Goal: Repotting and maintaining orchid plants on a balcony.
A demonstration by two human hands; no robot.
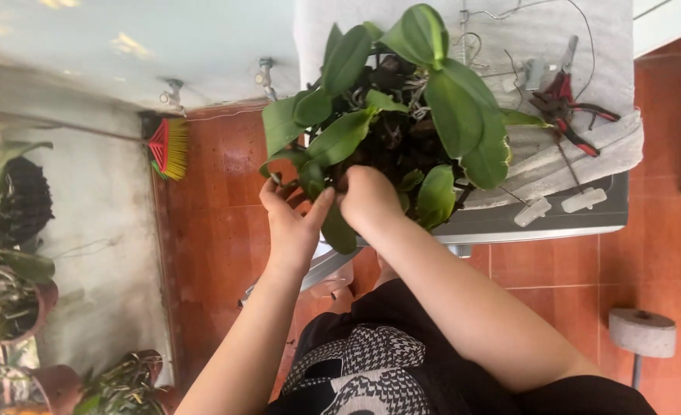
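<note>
Broad leaves of the plant (402, 115) crowded the table (540, 219) front, blocking reach from near and left. Both hands, left hand (293, 223) and right hand (367, 196), sat jammed in under the leaves, little gap between them. To the right of the plant the grey cloth (609, 146) had some room, but red pliers (567, 107), loose wire (502, 15) and white clips (559, 206) lay in the way. Tiled floor (210, 200) to the left was open out to the broom (170, 147). Potted plants (10, 253) lined the far left wall. A round stool (642, 332) stood at the near right.
</note>
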